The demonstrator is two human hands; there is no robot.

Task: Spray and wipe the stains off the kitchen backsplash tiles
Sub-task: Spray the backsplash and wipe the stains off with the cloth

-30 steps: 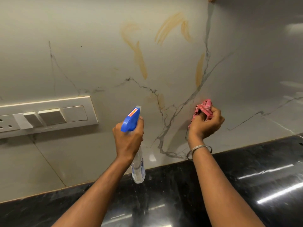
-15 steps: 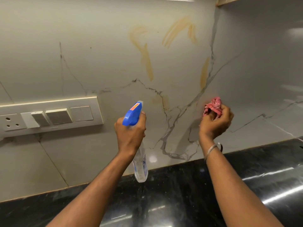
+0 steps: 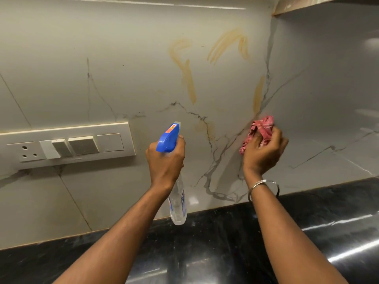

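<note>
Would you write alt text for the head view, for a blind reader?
A person's left hand holds a spray bottle and the right hand a bunched pink cloth, both raised toward orange-brown stains on a veined backsplash above a black counter.

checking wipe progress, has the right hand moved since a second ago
Yes, the right hand with its red cloth rose up the backsplash, closer to the yellow stain just above it.

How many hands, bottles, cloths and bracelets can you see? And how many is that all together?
hands: 2, the left hand and the right hand
bottle: 1
cloth: 1
bracelet: 1
total: 5
</note>
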